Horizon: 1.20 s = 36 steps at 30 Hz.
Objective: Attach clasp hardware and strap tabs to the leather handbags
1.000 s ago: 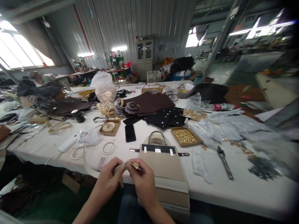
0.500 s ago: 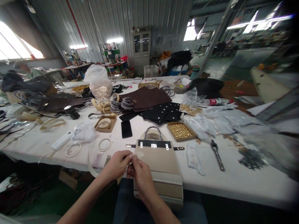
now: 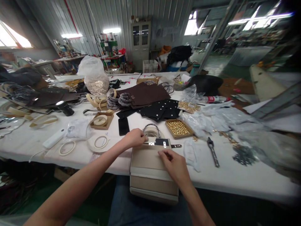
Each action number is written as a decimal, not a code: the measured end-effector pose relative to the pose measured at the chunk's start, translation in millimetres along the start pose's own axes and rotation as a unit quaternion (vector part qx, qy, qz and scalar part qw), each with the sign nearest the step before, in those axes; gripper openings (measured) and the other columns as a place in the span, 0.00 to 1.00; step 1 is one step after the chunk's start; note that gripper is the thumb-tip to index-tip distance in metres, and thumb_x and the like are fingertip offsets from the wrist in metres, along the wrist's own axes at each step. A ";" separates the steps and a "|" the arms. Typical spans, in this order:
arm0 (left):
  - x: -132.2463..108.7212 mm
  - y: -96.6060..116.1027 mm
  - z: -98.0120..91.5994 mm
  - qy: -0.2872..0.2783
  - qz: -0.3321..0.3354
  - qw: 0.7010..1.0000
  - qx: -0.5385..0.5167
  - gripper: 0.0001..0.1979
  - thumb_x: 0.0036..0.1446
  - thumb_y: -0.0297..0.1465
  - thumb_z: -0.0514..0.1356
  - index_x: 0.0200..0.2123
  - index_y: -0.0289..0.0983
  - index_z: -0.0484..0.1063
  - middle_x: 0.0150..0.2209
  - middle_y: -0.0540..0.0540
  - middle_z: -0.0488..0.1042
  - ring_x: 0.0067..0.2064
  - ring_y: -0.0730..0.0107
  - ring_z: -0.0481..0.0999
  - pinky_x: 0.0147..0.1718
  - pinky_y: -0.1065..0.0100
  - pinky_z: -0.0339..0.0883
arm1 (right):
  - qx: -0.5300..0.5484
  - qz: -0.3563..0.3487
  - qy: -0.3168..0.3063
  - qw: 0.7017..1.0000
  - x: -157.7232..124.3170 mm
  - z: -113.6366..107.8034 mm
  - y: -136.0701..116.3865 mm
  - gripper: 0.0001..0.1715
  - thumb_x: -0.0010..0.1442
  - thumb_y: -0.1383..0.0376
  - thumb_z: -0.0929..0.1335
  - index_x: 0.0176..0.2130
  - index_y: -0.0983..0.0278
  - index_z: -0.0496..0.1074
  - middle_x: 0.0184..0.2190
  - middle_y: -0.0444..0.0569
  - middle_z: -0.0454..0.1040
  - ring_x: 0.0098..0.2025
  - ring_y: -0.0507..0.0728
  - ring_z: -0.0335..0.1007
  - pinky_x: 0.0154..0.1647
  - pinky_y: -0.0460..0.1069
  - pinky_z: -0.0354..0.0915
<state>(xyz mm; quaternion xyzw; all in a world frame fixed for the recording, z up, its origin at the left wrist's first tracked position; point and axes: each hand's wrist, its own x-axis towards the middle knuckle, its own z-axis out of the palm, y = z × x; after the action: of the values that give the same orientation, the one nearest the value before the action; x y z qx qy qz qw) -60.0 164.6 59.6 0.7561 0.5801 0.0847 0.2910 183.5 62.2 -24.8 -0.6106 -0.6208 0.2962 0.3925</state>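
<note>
A beige handbag (image 3: 150, 160) lies partly over the table's front edge and my lap, its black strip (image 3: 162, 142) with bright metal fittings at the far end. My left hand (image 3: 135, 138) is at the strip's left end, fingers bent and pressed together; it covers the left fitting, and what it pinches is hidden. Over the bag's right side, my right hand (image 3: 175, 161) has its fingers curled together near the surface; whether anything small is in them does not show. The looped handle (image 3: 151, 126) stands beyond the strip. A strap with metal (image 3: 176, 146) sticks out to the right.
A box of gold studs (image 3: 179, 128) stands behind the bag. Left of it lie a phone (image 3: 123, 126), a box with a tape roll (image 3: 102, 121) and tape rings (image 3: 67, 147). To the right are a plastic sleeve (image 3: 191, 155) and a dark metal tool (image 3: 213, 152).
My hands, together earlier over the bag's left edge with a small pale piece, have parted. The left moved up to the black strip, the right moved rightward. The view shifted slightly.
</note>
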 end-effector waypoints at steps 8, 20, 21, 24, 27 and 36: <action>17.3 -21.5 35.1 -0.010 0.018 1.000 0.010 0.17 0.64 0.41 0.64 0.29 0.36 0.83 0.27 0.45 0.78 0.29 0.65 0.73 0.29 0.65 0.55 | 0.001 0.039 -0.005 0.999 34.4 7.0 -1.2 0.23 0.69 0.45 0.72 0.46 0.60 0.85 0.28 0.49 0.83 0.27 0.59 0.76 0.33 0.52 0.68; 24.5 -29.1 33.7 -0.006 -0.010 1.000 0.013 0.21 0.61 0.51 0.66 0.31 0.39 0.86 0.29 0.45 0.82 0.33 0.61 0.78 0.32 0.66 0.60 | -0.002 0.064 -0.002 0.998 48.7 21.3 6.9 0.25 0.67 0.45 0.72 0.43 0.62 0.85 0.29 0.53 0.83 0.31 0.61 0.79 0.33 0.51 0.69; 25.3 -29.4 33.7 -0.007 -0.010 1.000 0.013 0.21 0.61 0.50 0.66 0.31 0.39 0.86 0.29 0.45 0.81 0.33 0.61 0.78 0.32 0.66 0.60 | 0.003 0.070 -0.006 0.998 48.6 20.9 5.6 0.25 0.66 0.45 0.71 0.43 0.62 0.85 0.28 0.52 0.83 0.30 0.60 0.78 0.31 0.51 0.68; 26.7 -31.5 32.4 -0.013 -0.006 1.000 0.007 0.21 0.61 0.50 0.65 0.31 0.39 0.86 0.28 0.45 0.81 0.32 0.62 0.77 0.31 0.65 0.60 | 0.018 0.089 -0.017 0.996 47.7 20.1 2.4 0.26 0.66 0.45 0.71 0.44 0.63 0.84 0.26 0.49 0.81 0.24 0.58 0.75 0.26 0.50 0.65; 25.6 -33.1 32.1 -0.015 -0.005 1.000 0.005 0.21 0.61 0.50 0.65 0.31 0.39 0.86 0.28 0.45 0.81 0.32 0.62 0.77 0.31 0.65 0.60 | 0.022 0.096 -0.019 0.995 46.3 19.9 2.2 0.26 0.67 0.45 0.71 0.45 0.63 0.84 0.26 0.49 0.81 0.23 0.58 0.73 0.24 0.50 0.65; 20.5 -29.9 38.0 0.005 -0.020 0.999 0.034 0.20 0.60 0.51 0.66 0.31 0.41 0.86 0.32 0.42 0.84 0.36 0.57 0.82 0.34 0.65 0.64 | 0.002 0.067 -0.007 0.998 45.4 20.7 6.5 0.23 0.66 0.46 0.72 0.43 0.62 0.84 0.28 0.50 0.83 0.29 0.60 0.77 0.33 0.51 0.68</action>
<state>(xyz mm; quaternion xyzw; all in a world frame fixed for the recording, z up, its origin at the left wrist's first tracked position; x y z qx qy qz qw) -60.7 175.3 8.2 0.7537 0.5987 0.0626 0.2637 171.8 110.0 -35.4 -0.6482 -0.5806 0.3273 0.3684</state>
